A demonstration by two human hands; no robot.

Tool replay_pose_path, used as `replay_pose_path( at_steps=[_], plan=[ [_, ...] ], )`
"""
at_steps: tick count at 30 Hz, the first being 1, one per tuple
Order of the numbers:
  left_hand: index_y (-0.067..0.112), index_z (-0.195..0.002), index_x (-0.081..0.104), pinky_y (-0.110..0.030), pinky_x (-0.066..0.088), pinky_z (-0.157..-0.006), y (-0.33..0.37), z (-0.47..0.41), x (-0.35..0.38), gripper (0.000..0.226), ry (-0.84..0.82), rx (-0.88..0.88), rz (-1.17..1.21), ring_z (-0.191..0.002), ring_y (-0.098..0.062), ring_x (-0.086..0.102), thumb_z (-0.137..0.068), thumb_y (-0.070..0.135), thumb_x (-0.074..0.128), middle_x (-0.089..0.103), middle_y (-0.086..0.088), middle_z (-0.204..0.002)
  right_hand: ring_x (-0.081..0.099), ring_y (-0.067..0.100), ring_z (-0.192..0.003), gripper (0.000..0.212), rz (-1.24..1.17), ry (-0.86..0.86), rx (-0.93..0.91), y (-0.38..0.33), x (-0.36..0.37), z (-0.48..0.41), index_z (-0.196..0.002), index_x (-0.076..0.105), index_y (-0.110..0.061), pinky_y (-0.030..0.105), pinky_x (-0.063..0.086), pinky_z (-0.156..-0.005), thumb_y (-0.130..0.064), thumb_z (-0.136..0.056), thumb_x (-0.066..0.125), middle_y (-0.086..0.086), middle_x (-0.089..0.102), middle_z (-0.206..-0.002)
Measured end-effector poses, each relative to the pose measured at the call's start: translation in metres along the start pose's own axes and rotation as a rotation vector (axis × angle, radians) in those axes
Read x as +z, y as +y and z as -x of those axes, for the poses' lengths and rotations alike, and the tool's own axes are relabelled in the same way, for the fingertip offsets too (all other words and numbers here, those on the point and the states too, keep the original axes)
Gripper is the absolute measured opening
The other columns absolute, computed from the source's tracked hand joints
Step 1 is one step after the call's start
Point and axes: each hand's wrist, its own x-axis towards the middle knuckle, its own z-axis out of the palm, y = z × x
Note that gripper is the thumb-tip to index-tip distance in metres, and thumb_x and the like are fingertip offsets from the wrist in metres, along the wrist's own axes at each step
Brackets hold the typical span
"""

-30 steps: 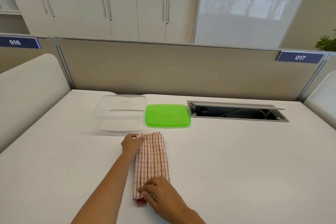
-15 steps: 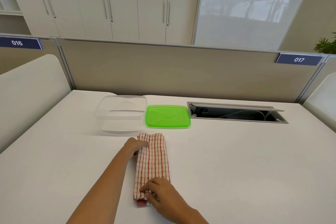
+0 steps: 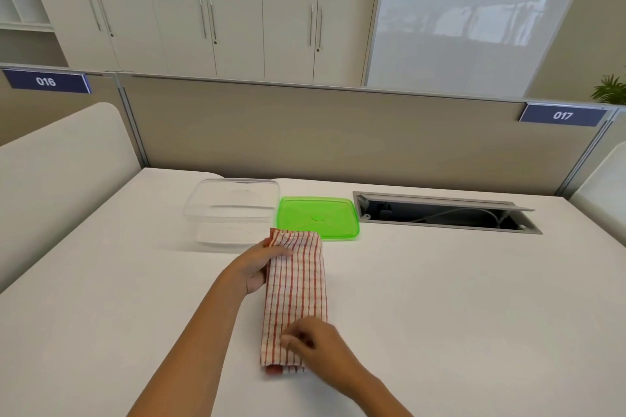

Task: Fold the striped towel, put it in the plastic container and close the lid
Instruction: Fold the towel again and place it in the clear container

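The red-and-white striped towel (image 3: 295,291) lies folded into a long narrow strip on the white desk, running away from me. My left hand (image 3: 261,264) grips its far left edge, thumb on top and fingers under the cloth. My right hand (image 3: 318,347) rests on the near end with fingers curled on the fabric. The clear plastic container (image 3: 233,213) stands open just beyond the towel, to the left. Its green lid (image 3: 318,217) lies flat on the desk right of the container, touching the towel's far end.
An open cable hatch (image 3: 443,213) is sunk into the desk (image 3: 457,308) at the back right. A beige partition (image 3: 338,135) closes the far side, with padded dividers at both sides.
My left hand has turned and slid under the towel's far left edge, lifting it slightly. My right hand stays on the near end. The towel has barely shifted.
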Motion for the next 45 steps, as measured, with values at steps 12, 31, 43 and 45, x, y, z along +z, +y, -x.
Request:
replay_pose_path(
  at_steps=[12,31,43,45],
  plan=[
    [0.021,-0.096,0.068,-0.028,0.059,-0.058,0.042,0.029,0.035,0.022,-0.141,0.319,0.211,-0.077,-0.015,0.075,-0.085,0.004,0.058,0.078,0.000,-0.086,0.062,-0.003,-0.097,0.043,-0.489,0.124,0.143,-0.009,-0.086,-0.039,-0.109,0.055,-0.038,0.007,0.047,-0.071,-0.051,-0.072,0.072,-0.023,0.063,-0.107],
    [0.002,-0.133,0.042,-0.039,0.043,-0.098,0.049,0.013,0.014,0.039,0.204,0.470,0.855,-0.099,-0.023,0.058,-0.094,0.000,0.040,0.056,-0.015,-0.117,0.072,0.020,-0.061,0.030,-1.547,0.265,0.373,-0.029,-0.040,-0.060,-0.113,0.058,-0.005,0.031,0.061,-0.057,0.003,-0.084,0.056,0.011,0.075,-0.075],
    [0.001,-0.095,0.059,-0.028,0.057,-0.070,0.056,0.022,-0.062,0.019,0.156,0.092,0.325,-0.085,-0.022,0.061,-0.083,-0.006,0.046,0.064,-0.014,-0.094,0.062,0.023,-0.100,0.034,-0.647,0.398,0.213,-0.051,-0.118,-0.104,-0.129,0.048,-0.020,0.029,0.055,-0.066,-0.008,-0.098,0.041,0.008,0.061,-0.122],
    [0.004,-0.096,0.062,-0.026,0.055,-0.070,0.062,0.020,-0.068,0.013,0.186,0.111,0.255,-0.085,-0.020,0.063,-0.085,0.002,0.054,0.068,-0.012,-0.091,0.062,0.022,-0.098,0.031,-0.623,0.338,0.217,-0.056,-0.124,-0.112,-0.127,0.048,-0.021,0.027,0.054,-0.063,-0.010,-0.099,0.042,0.007,0.062,-0.122]
  ],
)
